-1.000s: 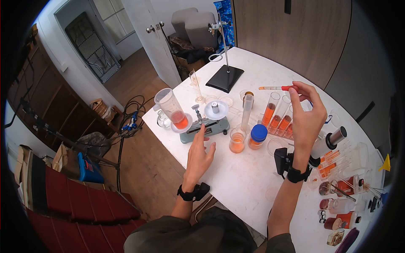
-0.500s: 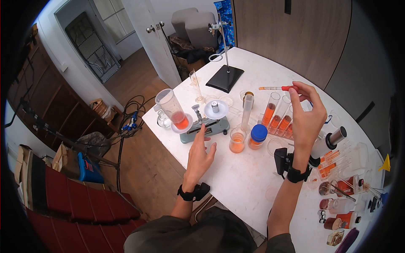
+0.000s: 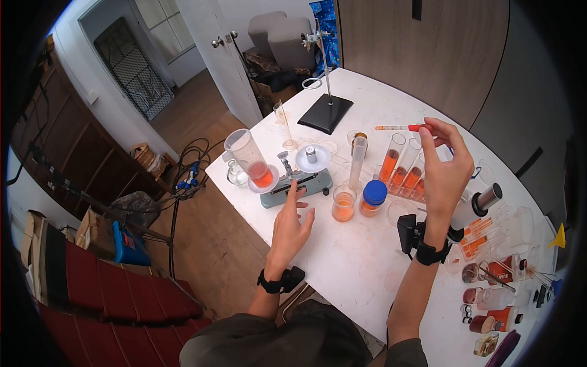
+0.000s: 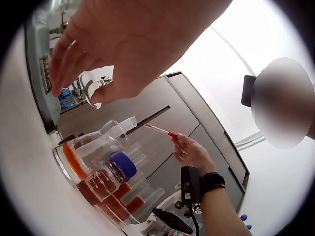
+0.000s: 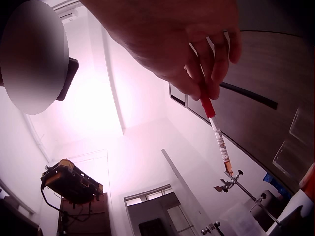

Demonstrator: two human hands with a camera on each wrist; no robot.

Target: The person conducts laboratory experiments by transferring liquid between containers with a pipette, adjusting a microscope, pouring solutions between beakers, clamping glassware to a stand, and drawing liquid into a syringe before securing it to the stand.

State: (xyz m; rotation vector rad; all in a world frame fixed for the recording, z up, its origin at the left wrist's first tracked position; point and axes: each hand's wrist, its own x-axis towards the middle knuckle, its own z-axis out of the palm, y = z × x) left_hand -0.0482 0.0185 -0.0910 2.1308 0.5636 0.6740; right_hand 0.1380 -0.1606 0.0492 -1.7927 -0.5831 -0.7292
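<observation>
Red, likely soft rubber, the bulb [image 5: 207, 106] of the dropper [image 5: 215, 129] is the place to hold; the right hand [image 3: 448, 162] pinches it, the light, probably brittle tube [image 5: 221, 146] jutting beyond its fingers. The left hand [image 3: 290, 225] has the balance [image 3: 318, 183] at its loosely extended fingers, contact unclear.

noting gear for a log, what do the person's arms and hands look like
The left hand and right hand are gloveless. Black wrist straps hold boxy black cameras, the right one with a black cable. The sleeves are dark and short.
</observation>
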